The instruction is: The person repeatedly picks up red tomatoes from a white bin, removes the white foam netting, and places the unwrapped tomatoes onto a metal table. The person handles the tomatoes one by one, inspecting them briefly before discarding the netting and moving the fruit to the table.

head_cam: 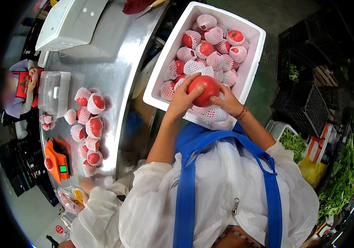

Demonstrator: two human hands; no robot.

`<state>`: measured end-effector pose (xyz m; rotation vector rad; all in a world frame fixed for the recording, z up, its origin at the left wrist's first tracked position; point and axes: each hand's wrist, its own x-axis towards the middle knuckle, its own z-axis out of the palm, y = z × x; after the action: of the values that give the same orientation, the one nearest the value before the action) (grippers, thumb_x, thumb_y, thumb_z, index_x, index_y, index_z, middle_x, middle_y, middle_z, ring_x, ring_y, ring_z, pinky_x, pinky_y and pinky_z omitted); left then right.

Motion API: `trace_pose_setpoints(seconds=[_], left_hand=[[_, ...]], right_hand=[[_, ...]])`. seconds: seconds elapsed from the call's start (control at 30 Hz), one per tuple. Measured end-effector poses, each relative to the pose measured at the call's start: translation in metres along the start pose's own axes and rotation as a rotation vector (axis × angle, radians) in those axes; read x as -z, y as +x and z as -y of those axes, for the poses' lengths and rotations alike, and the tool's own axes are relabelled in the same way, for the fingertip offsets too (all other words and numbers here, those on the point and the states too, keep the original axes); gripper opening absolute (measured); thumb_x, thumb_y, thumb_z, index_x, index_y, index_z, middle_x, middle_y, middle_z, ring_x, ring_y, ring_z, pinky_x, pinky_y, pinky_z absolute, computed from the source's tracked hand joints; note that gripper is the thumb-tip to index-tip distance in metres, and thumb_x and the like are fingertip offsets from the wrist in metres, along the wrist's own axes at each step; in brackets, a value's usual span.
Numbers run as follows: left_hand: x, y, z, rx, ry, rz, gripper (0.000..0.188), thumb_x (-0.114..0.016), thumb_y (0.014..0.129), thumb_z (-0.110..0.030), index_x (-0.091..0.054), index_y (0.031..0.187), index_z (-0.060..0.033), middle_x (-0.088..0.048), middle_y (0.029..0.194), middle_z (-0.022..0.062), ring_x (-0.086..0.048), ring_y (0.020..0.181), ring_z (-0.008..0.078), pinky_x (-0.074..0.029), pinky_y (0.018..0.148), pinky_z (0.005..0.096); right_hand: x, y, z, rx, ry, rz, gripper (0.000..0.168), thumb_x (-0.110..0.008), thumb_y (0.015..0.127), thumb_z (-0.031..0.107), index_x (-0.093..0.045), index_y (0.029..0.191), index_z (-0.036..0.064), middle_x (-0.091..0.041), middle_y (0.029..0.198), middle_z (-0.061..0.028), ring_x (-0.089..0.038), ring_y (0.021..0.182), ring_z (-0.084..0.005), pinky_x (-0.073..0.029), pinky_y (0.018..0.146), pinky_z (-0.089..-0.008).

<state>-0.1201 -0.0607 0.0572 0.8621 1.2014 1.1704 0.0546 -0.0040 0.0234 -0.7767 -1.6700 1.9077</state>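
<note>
Between my two hands is a large bare red tomato, held above the near end of a white foam box. My left hand grips its left side, the thumb lying across the front. On the right side, my right hand presses with thumb and fingers. Tomatoes in white foam net sleeves fill the box in a heap. Just below my hands lies a crumpled foam net, apparently without fruit in it.
Left is a steel table with several netted tomatoes, clear plastic containers, an orange scale and a foam box. A knife lies at its far end. Co-workers stand nearby. Black crates and leafy greens are right.
</note>
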Motion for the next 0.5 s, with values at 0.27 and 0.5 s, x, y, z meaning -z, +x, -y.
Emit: trace_pose_setpoints(seconds=[0.27,0.5], left_hand=[[-0.005,0.004,0.007,0.057,-0.168,-0.082,0.045,-0.052,0.085,-0.025,-0.046,0.120,0.0027,-0.052,0.112,0.0153,-0.051,0.101,0.0192,-0.038,0.090,0.0283],[-0.001,0.004,0.013,0.095,-0.270,-0.040,0.046,-0.044,0.088,-0.027,-0.041,0.125,-0.0007,-0.047,0.119,0.0142,-0.046,0.108,0.0203,-0.041,0.088,0.0302]], right_hand=[[-0.001,0.001,0.008,-0.065,0.099,-0.036,0.064,-0.064,0.077,0.038,-0.042,0.122,-0.002,-0.051,0.113,-0.0105,-0.046,0.106,-0.0169,-0.036,0.093,-0.0293],[0.003,0.001,0.003,-0.203,0.226,-0.003,0.057,-0.060,0.080,0.037,-0.044,0.119,-0.003,-0.053,0.110,-0.0096,-0.050,0.100,-0.0138,-0.040,0.087,-0.0274]])
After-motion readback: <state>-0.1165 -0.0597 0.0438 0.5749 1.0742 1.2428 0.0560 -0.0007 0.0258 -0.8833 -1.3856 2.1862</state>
